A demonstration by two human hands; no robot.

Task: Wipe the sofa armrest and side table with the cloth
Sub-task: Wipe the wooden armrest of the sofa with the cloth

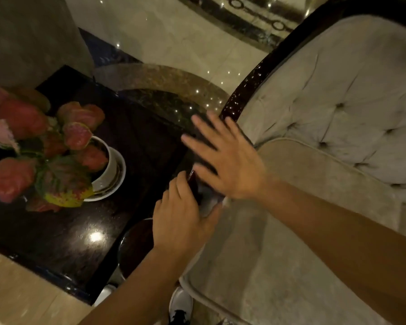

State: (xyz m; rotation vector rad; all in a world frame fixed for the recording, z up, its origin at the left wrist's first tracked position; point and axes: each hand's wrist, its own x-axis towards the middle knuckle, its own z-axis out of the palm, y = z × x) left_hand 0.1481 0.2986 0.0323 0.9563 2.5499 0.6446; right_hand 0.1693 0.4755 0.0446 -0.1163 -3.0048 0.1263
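Cloth point(203, 200) sits on the dark armrest point(242, 95) btw both hands; right hand point(227, 160) fingers splayed flat pressing it, left hand point(178, 219) fingers pinching its edge, prob to steady it; surface point(80, 242) untouched.

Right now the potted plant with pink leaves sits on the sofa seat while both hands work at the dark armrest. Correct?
Not quite. The head view shows the potted plant on the dark side table, not the seat. Both hands, left and right, are at the armrest.
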